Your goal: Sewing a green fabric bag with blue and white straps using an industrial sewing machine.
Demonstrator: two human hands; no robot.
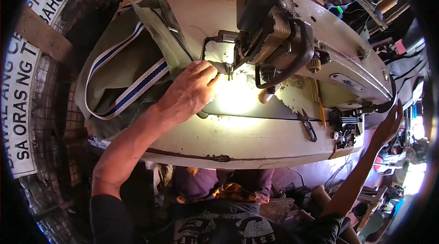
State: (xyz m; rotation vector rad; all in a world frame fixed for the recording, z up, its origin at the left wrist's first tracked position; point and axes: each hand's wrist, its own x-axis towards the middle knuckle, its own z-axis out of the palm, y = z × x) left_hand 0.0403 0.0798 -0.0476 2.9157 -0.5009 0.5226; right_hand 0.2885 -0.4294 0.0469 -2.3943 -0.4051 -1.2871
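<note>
My left hand is closed on the edge of an olive-green fabric piece, just left of the needle area of a sewing machine. A zipper with a metal pull runs along this fabric. A white strap with a dark blue stripe loops over the cloth to the left. My right hand is at the machine's far right end, beside the dark rim of the handwheel. Its fingers are stretched out, and nothing shows in them. The left fingertips are partly hidden by the hand itself.
A bright lamp lights the worn white sewing table. Thread snips and an orange pencil lie to the right. A bobbin winder sits at the table's right end. Lettered signs hang on wire mesh at left.
</note>
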